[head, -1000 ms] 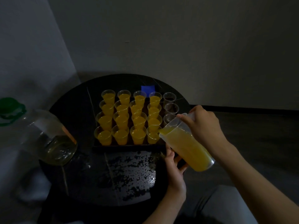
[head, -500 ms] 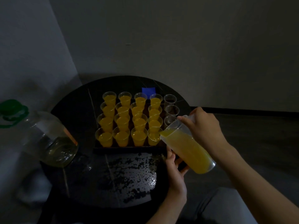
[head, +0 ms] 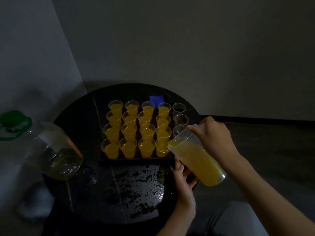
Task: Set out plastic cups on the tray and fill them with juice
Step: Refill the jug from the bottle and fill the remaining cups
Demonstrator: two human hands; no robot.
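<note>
A dark tray (head: 136,161) on the round black table (head: 80,120) carries several clear plastic cups (head: 129,133) filled with orange juice. In the right column stand empty cups (head: 181,119). My right hand (head: 214,138) grips a clear pitcher (head: 197,156) of orange juice, tilted with its spout over the near right cup (head: 162,147). My left hand (head: 183,183) rests at the tray's near right corner under the pitcher; what its fingers touch is hidden.
A large clear jug (head: 51,150) with a green cap (head: 14,120) lies tilted at the table's left edge. A blue square (head: 156,99) sits behind the tray. The table front (head: 136,188) looks wet. Walls close in behind and left.
The pitcher's spout has stayed over the near right cup while the view shifted slightly. Both hands have kept their places.
</note>
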